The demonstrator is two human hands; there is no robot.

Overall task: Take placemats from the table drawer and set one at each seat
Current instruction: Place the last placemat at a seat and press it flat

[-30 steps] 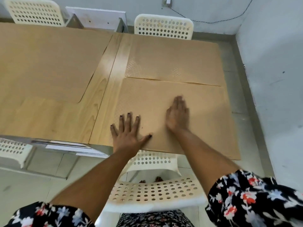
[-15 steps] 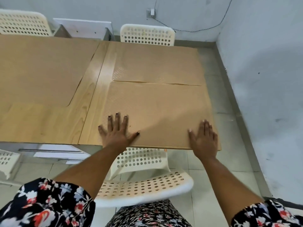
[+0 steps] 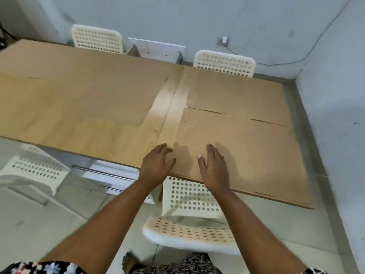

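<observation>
A tan placemat (image 3: 256,153) lies at the near right seat of the wooden table (image 3: 166,115). Its front edge overhangs the table a little. Behind it a second tan placemat (image 3: 237,93) covers the far right seat. On the left half lies another large tan placemat (image 3: 79,91). My left hand (image 3: 158,163) hovers over the near mat's left front corner, fingers loosely curled and apart, holding nothing. My right hand (image 3: 214,165) is flat and open over the mat just beside it. The open table drawer (image 3: 110,175) shows below the table's front edge.
White perforated chairs stand around: one right below me (image 3: 189,214), one at the near left (image 3: 33,169), two on the far side (image 3: 225,63) (image 3: 96,39). A grey wall (image 3: 335,95) runs close along the right. A white board (image 3: 158,48) leans at the back.
My right hand has come in from the mat's right front corner to beside my left hand. Both hands have lifted slightly off the mat. My view has swung left and back.
</observation>
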